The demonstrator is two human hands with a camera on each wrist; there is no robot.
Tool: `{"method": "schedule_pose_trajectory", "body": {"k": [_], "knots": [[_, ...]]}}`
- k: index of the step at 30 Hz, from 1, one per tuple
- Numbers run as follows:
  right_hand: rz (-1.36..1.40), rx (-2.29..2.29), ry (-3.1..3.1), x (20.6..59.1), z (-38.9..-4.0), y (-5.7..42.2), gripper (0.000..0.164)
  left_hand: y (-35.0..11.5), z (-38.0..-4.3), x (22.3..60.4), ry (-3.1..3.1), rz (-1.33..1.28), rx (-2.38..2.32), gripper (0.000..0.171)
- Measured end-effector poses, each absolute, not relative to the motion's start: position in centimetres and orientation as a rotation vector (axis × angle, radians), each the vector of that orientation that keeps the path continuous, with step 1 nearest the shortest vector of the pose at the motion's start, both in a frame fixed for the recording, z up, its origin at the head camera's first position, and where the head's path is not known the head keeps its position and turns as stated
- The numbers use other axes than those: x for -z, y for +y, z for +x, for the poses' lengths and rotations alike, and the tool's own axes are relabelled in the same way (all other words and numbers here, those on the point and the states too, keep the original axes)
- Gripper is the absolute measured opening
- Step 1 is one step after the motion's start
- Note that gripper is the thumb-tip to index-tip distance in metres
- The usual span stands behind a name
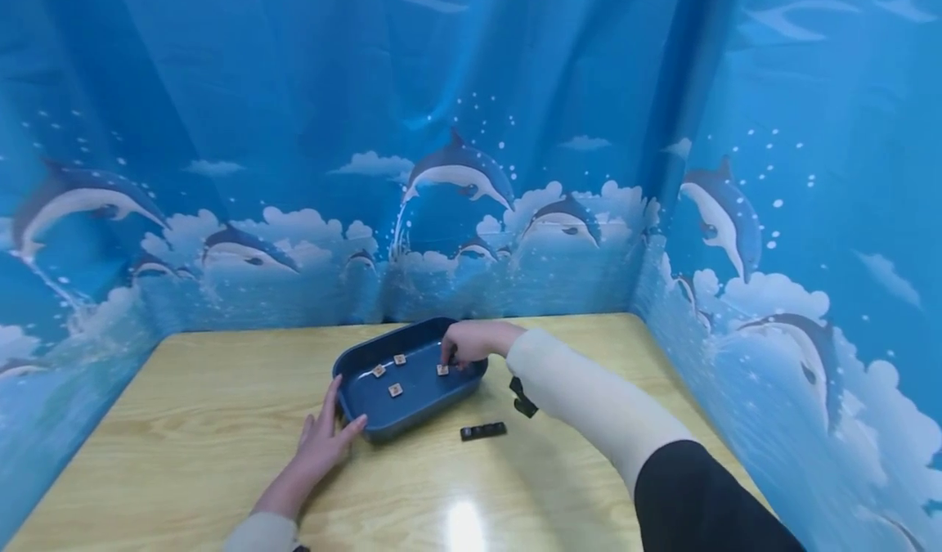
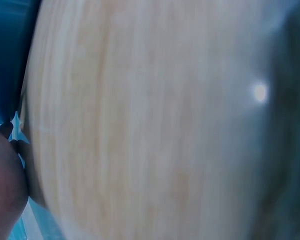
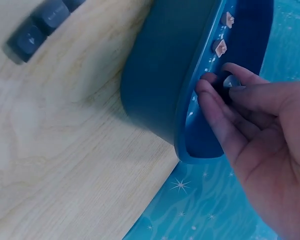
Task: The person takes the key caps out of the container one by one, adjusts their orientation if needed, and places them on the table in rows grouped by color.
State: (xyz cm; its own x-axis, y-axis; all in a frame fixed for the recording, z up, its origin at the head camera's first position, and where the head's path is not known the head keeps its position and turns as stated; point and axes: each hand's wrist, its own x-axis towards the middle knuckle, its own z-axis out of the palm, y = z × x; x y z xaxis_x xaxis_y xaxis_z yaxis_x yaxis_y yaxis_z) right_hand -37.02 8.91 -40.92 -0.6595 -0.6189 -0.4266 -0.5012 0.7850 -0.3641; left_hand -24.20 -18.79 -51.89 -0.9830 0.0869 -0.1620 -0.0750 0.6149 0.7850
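A light wood-grain table [image 1: 221,421] occupies the lower part of the head view. A bright reflection [image 1: 465,527] lies on its near portion. A blue curtain [image 1: 294,86] borders the table at the rear and both sides. Printed dolphins [image 1: 459,168] and white clouds [image 1: 302,226] cover its middle band; white stars [image 3: 180,185] show in the right wrist view.

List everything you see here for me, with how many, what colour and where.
Table: one, pale wood, beneath everything
Dolphin-print curtain: panel count unclear, blue, behind and beside the table
Tray: one, dark blue, on the table
Small tiles: at least four, pale, inside the tray
Row of small blocks: one, black, on the table before the tray
Small piece: one, dark, at the tray's right end
Sleeves: two, pale, right one black higher up, on the arms
Left hand: one, bare, touching the tray's left end
Right hand: one, bare, pinching the small piece
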Motion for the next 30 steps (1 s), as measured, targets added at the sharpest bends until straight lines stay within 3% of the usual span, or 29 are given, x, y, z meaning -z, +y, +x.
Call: {"method": "schedule_pose_trajectory", "body": {"k": [18,30], "knots": [[-1.096,0.427,2.422,39.5,-32.4,13.5,0.032,-18.9,-24.5,51.9,2.664,0.064,-1.320,0.088],[-0.809,0.788,2.464,42.2,-29.7,16.7,0.028,-19.0,-24.3,52.0,2.652,0.052,-1.320,0.088]]}}
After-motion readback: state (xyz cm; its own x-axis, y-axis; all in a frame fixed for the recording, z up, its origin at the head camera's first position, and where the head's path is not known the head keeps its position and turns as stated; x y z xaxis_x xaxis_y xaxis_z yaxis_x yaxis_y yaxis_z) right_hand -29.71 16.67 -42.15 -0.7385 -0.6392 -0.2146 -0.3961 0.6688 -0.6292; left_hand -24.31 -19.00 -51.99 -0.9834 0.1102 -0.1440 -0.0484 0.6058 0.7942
